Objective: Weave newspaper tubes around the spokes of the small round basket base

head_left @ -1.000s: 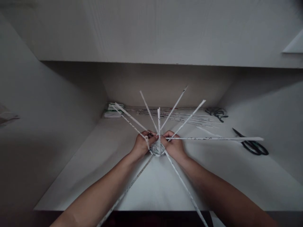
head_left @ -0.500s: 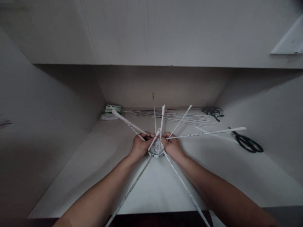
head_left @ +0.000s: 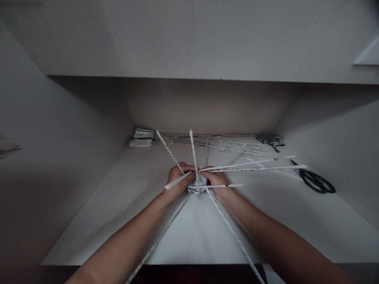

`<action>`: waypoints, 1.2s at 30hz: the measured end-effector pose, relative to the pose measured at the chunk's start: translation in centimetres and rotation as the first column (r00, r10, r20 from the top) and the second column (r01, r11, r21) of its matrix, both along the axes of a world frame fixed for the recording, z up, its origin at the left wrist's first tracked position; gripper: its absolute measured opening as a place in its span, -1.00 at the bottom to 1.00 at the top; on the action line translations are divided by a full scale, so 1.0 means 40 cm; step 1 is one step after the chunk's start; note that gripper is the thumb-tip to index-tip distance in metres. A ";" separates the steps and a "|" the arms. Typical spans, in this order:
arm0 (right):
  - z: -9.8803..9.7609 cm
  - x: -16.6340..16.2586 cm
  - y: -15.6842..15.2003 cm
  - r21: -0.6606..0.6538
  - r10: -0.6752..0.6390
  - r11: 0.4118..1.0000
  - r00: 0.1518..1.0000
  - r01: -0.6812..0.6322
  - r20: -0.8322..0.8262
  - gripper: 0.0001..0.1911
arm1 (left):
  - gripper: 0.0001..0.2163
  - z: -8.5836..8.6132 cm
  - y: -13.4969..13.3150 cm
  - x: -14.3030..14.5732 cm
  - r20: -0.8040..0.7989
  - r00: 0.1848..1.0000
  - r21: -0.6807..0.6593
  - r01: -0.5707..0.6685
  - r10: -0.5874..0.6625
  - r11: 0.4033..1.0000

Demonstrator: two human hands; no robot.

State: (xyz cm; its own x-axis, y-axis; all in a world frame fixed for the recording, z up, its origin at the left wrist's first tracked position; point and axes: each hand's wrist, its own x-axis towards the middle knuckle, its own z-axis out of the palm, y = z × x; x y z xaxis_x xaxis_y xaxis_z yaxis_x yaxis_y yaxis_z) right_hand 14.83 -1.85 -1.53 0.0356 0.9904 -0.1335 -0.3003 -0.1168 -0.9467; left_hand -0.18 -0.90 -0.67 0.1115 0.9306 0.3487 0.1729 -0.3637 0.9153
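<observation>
A small woven disc of rolled paper (head_left: 197,185) sits between both hands over the white tabletop (head_left: 192,232), with long paper tubes (head_left: 254,169) sticking out of it like spokes. My left hand (head_left: 177,180) is closed on the disc's left side, fingers curled over the top among the spokes. My right hand (head_left: 216,182) is closed on its right side, thumb and fingers pinching near the centre. Two spokes run back toward me past my forearms. Others fan upward and to the right.
A bundle of spare paper tubes (head_left: 225,144) lies along the back wall. Black scissors (head_left: 315,181) rest at the right. A dark clip-like tool (head_left: 271,141) sits at the back right. A small white and green packet (head_left: 141,138) lies at the back left. A shelf overhangs above.
The spokes have swung round as the disc turned between my hands: the upright ones now lean lower and rightward, and one short tube points left across my left hand.
</observation>
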 end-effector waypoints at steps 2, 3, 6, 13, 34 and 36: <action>0.003 0.002 0.000 -0.004 -0.011 1.000 1.000 0.011 -0.026 -0.88 | -0.91 0.012 -0.004 0.001 0.018 1.000 -0.016 0.014 -0.014 1.000; 0.006 0.004 0.000 -0.014 -0.007 1.000 0.999 0.007 -0.043 -0.88 | -0.91 0.017 -0.005 0.001 0.031 0.999 -0.024 0.014 -0.014 1.000; 0.015 0.005 -0.002 -0.068 0.008 0.998 0.996 -0.015 -0.091 -0.83 | -0.92 0.023 -0.006 0.001 0.067 0.998 -0.032 0.019 -0.017 0.999; 0.017 -0.003 -0.007 -0.125 -0.048 0.991 0.999 0.050 0.019 -0.73 | -0.79 -0.014 0.014 -0.006 0.095 0.994 -0.175 0.077 -0.061 0.982; 0.012 -0.010 -0.020 0.031 -0.023 0.999 0.997 0.021 0.076 -0.74 | -0.69 -0.010 0.004 0.007 0.231 0.973 -0.393 0.080 0.014 0.916; 0.009 -0.012 -0.020 0.022 -0.024 1.000 0.995 0.022 0.099 -0.73 | -0.68 -0.015 0.004 0.005 0.220 0.975 -0.398 0.100 -0.011 0.912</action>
